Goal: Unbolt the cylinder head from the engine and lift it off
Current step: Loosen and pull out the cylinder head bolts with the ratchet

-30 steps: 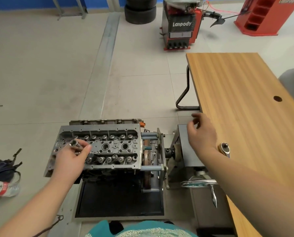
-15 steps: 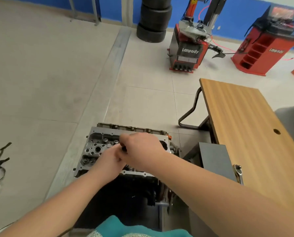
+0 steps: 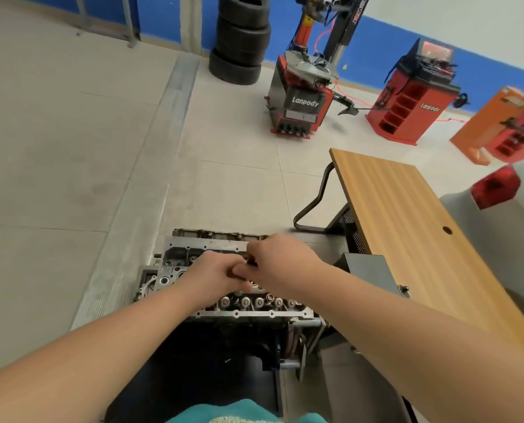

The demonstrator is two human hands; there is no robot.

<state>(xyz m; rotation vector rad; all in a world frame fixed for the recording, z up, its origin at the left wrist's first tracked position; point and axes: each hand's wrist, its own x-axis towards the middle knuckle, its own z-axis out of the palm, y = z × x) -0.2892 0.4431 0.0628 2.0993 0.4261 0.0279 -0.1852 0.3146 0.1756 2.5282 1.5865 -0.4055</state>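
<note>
**Both hands met over the cylinder head**

Head view: the cylinder head (image 3: pixel 224 288) sat on top of the engine (image 3: pixel 248 334), which was mounted on a stand (image 3: pixel 303 355) above a dark tray (image 3: pixel 193 370) on the workshop floor. A row of round valve parts ran along the head's near edge, and its far-left corner lay bare.

The left hand (image 3: pixel 207 277) and the right hand (image 3: pixel 280 261) came together over the middle of the head, fingers curled and touching each other. A small dark part showed between them, but what it was, and which hand gripped it, could not be told.

Just right of the engine stood a wooden table (image 3: pixel 407 227), a grey box (image 3: pixel 367 270) against its near-left edge. Well beyond, near the blue wall, stood stacked tyres (image 3: pixel 241 41), a red tyre changer (image 3: pixel 300 102) and a red balancer (image 3: pixel 410 102).
</note>
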